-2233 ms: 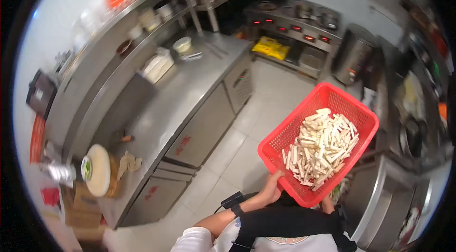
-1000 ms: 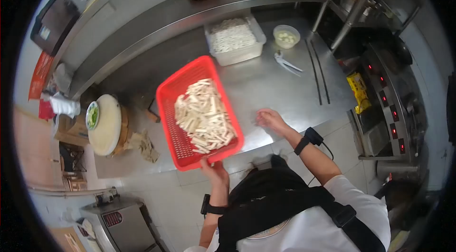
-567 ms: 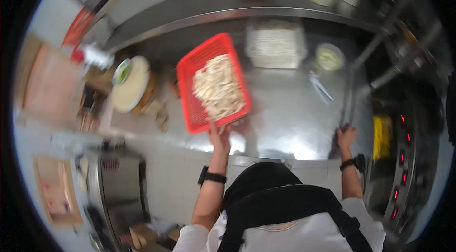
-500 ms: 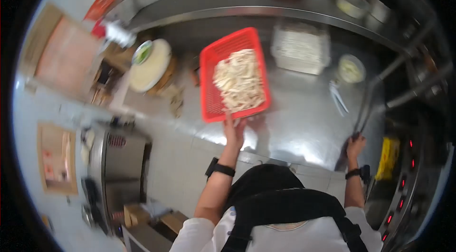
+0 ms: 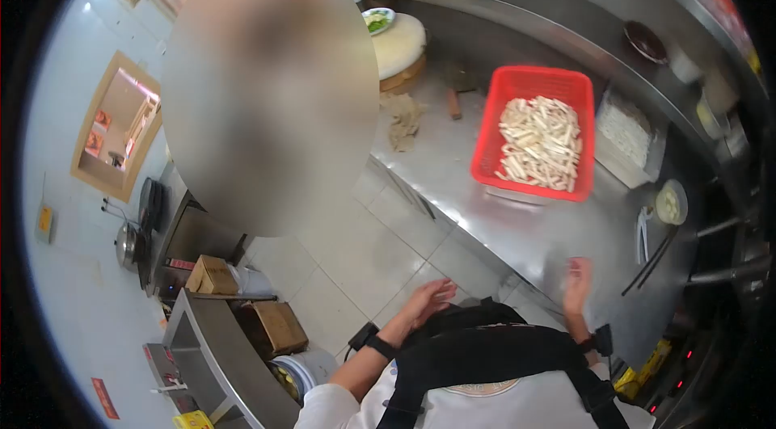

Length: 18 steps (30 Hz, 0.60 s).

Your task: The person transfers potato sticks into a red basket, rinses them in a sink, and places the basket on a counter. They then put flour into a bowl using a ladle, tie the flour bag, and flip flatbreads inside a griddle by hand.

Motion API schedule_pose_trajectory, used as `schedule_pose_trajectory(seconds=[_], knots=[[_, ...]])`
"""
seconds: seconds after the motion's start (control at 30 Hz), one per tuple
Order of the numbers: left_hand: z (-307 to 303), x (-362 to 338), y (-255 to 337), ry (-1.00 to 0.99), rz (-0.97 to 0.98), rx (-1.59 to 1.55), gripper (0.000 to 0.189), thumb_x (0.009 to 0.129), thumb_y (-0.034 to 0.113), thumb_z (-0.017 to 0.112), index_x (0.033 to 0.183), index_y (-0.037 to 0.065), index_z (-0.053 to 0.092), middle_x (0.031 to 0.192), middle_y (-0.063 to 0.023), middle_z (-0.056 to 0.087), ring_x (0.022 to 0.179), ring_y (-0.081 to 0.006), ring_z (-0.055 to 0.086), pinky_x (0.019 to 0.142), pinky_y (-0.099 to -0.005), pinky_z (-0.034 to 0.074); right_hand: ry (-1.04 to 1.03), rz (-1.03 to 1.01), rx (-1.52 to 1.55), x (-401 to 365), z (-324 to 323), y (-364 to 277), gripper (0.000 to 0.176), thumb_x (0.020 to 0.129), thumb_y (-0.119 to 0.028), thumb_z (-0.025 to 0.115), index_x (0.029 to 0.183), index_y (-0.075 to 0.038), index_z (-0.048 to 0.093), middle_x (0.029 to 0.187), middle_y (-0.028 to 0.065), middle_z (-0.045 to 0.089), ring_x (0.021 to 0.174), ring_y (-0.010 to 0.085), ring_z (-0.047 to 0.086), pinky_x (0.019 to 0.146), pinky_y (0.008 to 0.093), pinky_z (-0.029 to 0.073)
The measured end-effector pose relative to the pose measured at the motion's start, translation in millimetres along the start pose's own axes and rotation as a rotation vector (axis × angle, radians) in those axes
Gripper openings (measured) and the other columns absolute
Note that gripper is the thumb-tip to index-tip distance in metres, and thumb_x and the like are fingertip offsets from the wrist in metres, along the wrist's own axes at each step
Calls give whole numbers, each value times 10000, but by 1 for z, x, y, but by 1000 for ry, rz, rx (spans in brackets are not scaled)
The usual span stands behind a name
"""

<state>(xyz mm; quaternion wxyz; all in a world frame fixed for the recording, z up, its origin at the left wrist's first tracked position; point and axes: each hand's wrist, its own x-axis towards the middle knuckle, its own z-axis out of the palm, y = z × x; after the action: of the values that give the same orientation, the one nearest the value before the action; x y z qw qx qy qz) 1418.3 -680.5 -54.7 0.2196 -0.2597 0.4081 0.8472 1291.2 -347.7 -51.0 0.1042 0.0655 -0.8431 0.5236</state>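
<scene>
Left hand (image 5: 428,301) now off red basket (image 5: 583,158) | right hand (image 5: 577,279) now off dark chopsticks (image 5: 651,262)

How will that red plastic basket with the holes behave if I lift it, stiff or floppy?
The red perforated plastic basket will probably feel stiff, since its walls stand straight under a continuous rim. The loosely piled pale cut strips likely add some weight and may slide if tilted. Its broad, low shape suggests it won't tip easily.

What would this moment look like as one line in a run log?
red basket: on counter, holding pale strips | left hand: empty, off counter | right hand: empty, near counter | dark sticks: on counter
</scene>
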Motion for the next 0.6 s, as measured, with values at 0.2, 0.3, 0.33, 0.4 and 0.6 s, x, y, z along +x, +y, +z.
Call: schedule_pose_trajectory(seconds=[0.2,0.3,0.33,0.4,0.6], knots=[[-99,-60,6,146,161,-164,447,886,330,435,1247,73,379,1217,-63,475,1100,-160,448,894,-300,372,-535,528,874,48,199,-83,371,852,-305,509,1103,-37,454,1092,110,493,1015,195,482,835,301,407],[-130,-86,14,184,256,-176,419,898,339,413,1234,90,399,1200,-46,484,1093,-149,447,884,-280,374,-284,782,1207,97,258,-76,579,833,-397,519,1239,-22,344,1212,143,445,1134,236,428,920,347,385],[-121,-64,10,227,274,-158,442,885,364,425,1235,96,402,1199,-36,490,1098,-139,443,876,-265,364,-330,776,1231,142,266,-29,579,833,-397,519,1239,-22,344,1212,143,445,1134,236,428,920,347,385],[-125,-80,17,260,281,-169,455,875,384,443,1231,102,411,1186,-23,503,1082,-119,447,861,-241,357,-76,642,1435,175,292,-1,619,834,-400,510,1250,10,306,1258,146,399,1187,238,369,968,368,352],[-174,-56,-13,260,320,-205,458,882,362,442,1238,76,398,1186,-50,497,1083,-128,448,874,-248,359,-158,2,746,224,312,113,475,860,-331,479,1191,-1,398,1142,146,500,1028,237,509,879,346,447]])
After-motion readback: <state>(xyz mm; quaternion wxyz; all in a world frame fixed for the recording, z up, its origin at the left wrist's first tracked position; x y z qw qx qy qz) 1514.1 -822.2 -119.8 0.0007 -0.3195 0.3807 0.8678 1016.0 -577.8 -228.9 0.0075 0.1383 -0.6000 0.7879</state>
